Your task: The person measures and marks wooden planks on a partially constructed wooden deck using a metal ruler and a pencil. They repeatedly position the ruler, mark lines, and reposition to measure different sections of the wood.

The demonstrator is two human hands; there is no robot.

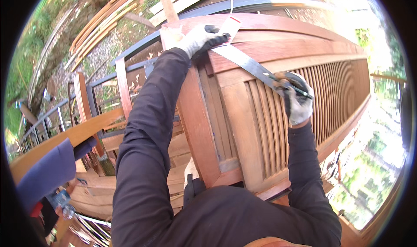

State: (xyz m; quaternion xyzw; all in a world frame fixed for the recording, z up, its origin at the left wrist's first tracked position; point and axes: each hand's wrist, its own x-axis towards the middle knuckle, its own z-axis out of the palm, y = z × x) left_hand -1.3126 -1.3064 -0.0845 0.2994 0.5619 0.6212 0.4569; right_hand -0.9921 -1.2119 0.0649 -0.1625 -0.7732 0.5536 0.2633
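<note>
A louvered wooden shutter panel (pixel 249 123) lies before me beside and partly over reddish wooden frame pieces (pixel 197 126). My left hand (pixel 203 40), in a white and black work glove, grips the pale handle of a carpenter's square (pixel 242 60) at the frame's far left corner. The square's steel blade slants across the panel's far rail toward my right hand (pixel 297 99). That gloved hand holds a slim dark pencil or pen (pixel 301 91), its fingers at the near end of the blade. The pencil's tip is hard to make out.
Dark metal rails (pixel 136 48) run behind and left. Long timber strips (pixel 101 22) lie on the ground beyond. Wooden boards (pixel 93 193) are stacked lower left, near a person's hand with a plastic bottle (pixel 66 209). A blue cloth (pixel 49 169) hangs over a wooden beam (pixel 65 133).
</note>
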